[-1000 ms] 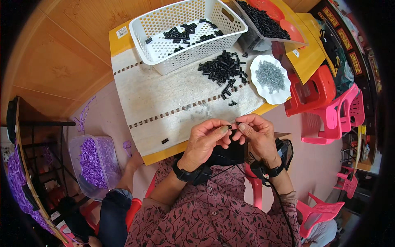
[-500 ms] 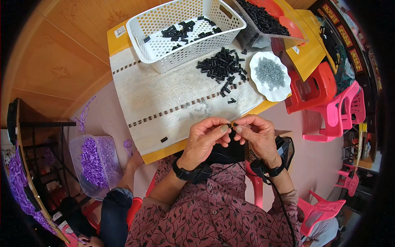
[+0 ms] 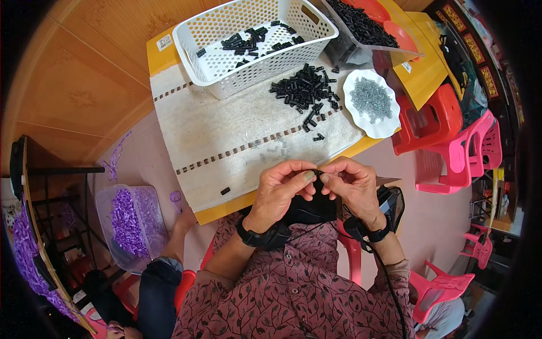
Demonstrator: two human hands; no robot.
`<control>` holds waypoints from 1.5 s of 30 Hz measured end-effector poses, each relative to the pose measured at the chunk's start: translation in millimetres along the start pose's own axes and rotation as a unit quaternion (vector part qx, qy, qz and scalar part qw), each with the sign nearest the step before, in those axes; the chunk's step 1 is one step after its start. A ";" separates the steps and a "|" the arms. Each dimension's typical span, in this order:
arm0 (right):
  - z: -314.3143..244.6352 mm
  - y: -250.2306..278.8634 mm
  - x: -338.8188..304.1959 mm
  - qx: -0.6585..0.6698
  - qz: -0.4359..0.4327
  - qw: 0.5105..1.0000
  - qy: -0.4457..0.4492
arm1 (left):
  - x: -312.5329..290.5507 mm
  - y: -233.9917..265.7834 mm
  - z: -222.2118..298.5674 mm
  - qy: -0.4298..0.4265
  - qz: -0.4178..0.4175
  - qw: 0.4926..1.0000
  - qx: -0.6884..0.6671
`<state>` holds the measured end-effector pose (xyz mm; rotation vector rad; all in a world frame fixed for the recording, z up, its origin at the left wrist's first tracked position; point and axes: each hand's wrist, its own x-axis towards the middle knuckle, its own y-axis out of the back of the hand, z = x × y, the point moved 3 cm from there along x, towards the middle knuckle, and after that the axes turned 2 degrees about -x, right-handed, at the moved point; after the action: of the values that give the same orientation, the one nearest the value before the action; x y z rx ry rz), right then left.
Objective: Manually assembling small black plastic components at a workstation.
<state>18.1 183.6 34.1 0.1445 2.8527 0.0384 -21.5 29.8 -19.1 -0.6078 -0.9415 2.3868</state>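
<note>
My left hand [image 3: 287,189] and my right hand [image 3: 351,183] meet at the table's near edge, thumbs and fingertips pinched. Between them is a small black plastic piece [image 3: 317,172], mostly covered by the fingers, with both hands gripping it. Beyond my hands lies a heap of short black cylindrical pieces [image 3: 305,87] on the cream cloth [image 3: 226,124]. Right of the heap, a white scalloped plate [image 3: 349,113] holds many small clear pieces [image 3: 371,99]. One black piece [image 3: 225,191] lies alone left of my left hand.
A white perforated basket [image 3: 254,76] with some black pieces stands at the back. Beside it is a clear bin [image 3: 361,53] full of black pieces. On the floor at left sits a tub of purple strips [image 3: 129,223]. Red and pink plastic chairs [image 3: 435,121] stand at right.
The fingertips of my two hands have come closer together, and the black parts they held slightly apart now meet. Everything on the table stays in place.
</note>
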 end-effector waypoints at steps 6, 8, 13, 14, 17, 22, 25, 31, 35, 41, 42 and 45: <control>-1.9 -1.3 0.6 -0.023 0.000 0.999 0.037 | -0.2 1.4 0.6 -0.007 -0.003 0.999 0.042; 0.8 -0.5 0.8 -0.033 0.002 0.998 0.054 | -0.2 0.9 1.6 -0.008 -0.001 0.998 0.060; -0.2 1.5 -1.1 -0.122 0.012 0.988 0.099 | -1.0 0.5 3.4 -0.010 0.000 0.995 0.098; -0.4 1.5 -1.3 -0.132 0.013 0.986 0.102 | -1.1 0.7 3.5 -0.013 0.000 0.993 0.114; -3.4 0.0 -1.4 -0.156 0.009 0.981 0.116 | -1.8 1.1 3.4 -0.020 0.000 0.990 0.137; -9.9 -1.4 -1.8 -0.187 -0.006 0.970 0.153 | -1.4 1.5 4.5 -0.022 0.005 0.988 0.153; -17.0 -3.4 -2.7 -0.217 -0.013 0.961 0.173 | -1.4 2.5 4.1 -0.024 0.000 0.986 0.164; -24.4 -7.0 -3.8 -0.300 -0.008 0.931 0.208 | -2.6 0.4 1.4 -0.046 0.008 0.980 0.192; -18.3 -7.4 -1.6 -0.190 -0.016 0.975 0.116 | -2.5 3.6 2.0 -0.028 0.011 0.981 0.190; -4.0 7.3 6.0 -0.005 -0.089 0.996 -0.016 | -3.3 0.8 5.0 -0.020 -0.016 0.989 0.144; -2.2 8.5 7.3 0.023 -0.112 0.993 -0.036 | -3.6 0.5 5.5 -0.020 -0.016 0.989 0.144; -2.0 11.6 9.9 0.043 -0.123 0.991 -0.041 | -4.3 -3.0 6.4 -0.005 -0.042 0.989 0.144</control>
<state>9.2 196.2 33.7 -0.1852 2.7685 -0.1374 -20.9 26.0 -11.8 -0.4356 -0.5963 2.3908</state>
